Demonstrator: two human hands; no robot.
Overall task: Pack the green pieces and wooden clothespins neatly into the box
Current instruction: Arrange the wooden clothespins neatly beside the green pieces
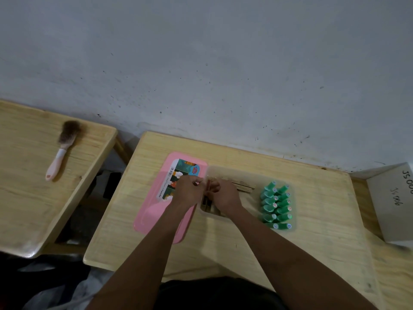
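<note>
A clear plastic box (pixel 245 173) sits on the middle wooden table. Several green pieces (pixel 276 205) stand packed in two tidy rows in its right end. Wooden clothespins (pixel 242 185) lie in its left part, some hidden under my hands. My left hand (pixel 188 191) and my right hand (pixel 224 195) meet over the box's left end, both pinching a clothespin (pixel 208 186) held upright between them.
The box's pink lid (pixel 154 211) lies flat just left of the box. A separate wooden table on the left carries a pink-handled brush (pixel 62 148). A white carton (pixel 393 202) with handwriting stands at the right edge. A grey wall runs behind.
</note>
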